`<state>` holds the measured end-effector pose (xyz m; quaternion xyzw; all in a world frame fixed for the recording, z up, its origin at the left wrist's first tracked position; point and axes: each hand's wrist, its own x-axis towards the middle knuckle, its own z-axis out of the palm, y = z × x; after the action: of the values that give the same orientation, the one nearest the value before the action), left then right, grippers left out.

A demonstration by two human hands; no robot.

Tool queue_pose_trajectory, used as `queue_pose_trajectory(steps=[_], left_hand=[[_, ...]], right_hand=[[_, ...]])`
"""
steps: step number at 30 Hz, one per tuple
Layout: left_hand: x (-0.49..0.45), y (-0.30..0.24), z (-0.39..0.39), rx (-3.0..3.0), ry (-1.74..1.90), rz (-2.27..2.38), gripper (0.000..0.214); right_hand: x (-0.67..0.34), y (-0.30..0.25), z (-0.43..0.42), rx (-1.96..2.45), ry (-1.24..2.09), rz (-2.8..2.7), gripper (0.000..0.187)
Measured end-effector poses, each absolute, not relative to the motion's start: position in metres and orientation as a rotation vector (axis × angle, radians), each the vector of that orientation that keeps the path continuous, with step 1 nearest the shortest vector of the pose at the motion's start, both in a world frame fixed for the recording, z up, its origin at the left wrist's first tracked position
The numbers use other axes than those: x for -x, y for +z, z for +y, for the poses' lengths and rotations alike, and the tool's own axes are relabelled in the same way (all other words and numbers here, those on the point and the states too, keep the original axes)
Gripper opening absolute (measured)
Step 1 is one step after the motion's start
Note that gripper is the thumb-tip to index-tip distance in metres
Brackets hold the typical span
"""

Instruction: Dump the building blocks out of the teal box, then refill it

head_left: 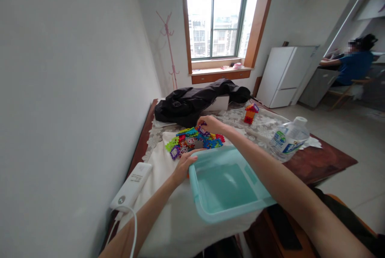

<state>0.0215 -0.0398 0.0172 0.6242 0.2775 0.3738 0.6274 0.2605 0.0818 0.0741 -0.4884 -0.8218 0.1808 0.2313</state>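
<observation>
Left hand point(183, 168) grips corner of teal bin point(195, 188); right hand point(212, 123) at colourful block pile point(192, 141) just beyond — whether fingers pinch piece, cannot tell. Bin could tip if one-handed hold slackens or rim gets bumped.
</observation>
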Motion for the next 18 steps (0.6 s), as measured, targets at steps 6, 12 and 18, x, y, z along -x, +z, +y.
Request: queue_pose_trajectory(steps=[6, 12, 18], left_hand=[[-0.021, 0.009, -0.035, -1.256, 0.785, 0.602, 0.062], [-0.020, -0.004, -0.030, -1.135, 0.756, 0.625, 0.061], [-0.021, -0.008, -0.028, -1.040, 0.800, 0.662, 0.052]], right_hand=[[-0.267, 0.093, 0.073, 1.025, 0.902, -2.128, 0.023], [-0.277, 0.112, 0.060, 0.776, 1.347, -1.955, 0.027], [-0.276, 0.141, 0.031, 0.612, 1.710, -2.050, 0.044]])
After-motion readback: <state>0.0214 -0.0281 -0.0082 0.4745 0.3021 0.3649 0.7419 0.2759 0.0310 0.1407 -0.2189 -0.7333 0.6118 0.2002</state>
